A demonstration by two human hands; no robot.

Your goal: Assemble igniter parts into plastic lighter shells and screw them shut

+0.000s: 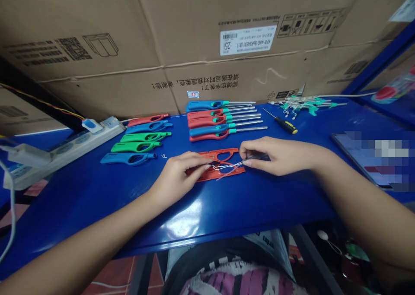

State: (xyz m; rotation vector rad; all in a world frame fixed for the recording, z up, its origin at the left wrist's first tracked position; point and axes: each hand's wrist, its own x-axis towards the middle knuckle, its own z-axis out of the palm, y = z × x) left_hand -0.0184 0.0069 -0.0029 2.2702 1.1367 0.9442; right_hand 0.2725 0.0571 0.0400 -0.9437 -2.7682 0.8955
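Observation:
Two opened halves of a red lighter housing (223, 155) lie on the table in front of me, partly under my fingers. My left hand (183, 172) is closed in a pinch on a small black part with white wires (228, 165) running from it. Over the housing's right end, my right hand (275, 157) pinches the other end of these wires, with a dark piece (263, 157) showing between its fingers. A thin clear tube (227, 173) crosses the lower half of the housing. My fingers hide much of what they grip.
Behind my hands lie several red and blue lighters (210, 120) with metal rods. Several coloured housings (138, 147) lie to the left, near a power strip (69, 150). A screwdriver (285, 124), wired teal parts (308, 103) and a phone (363, 161) lie right. Cardboard (129, 49) stands behind.

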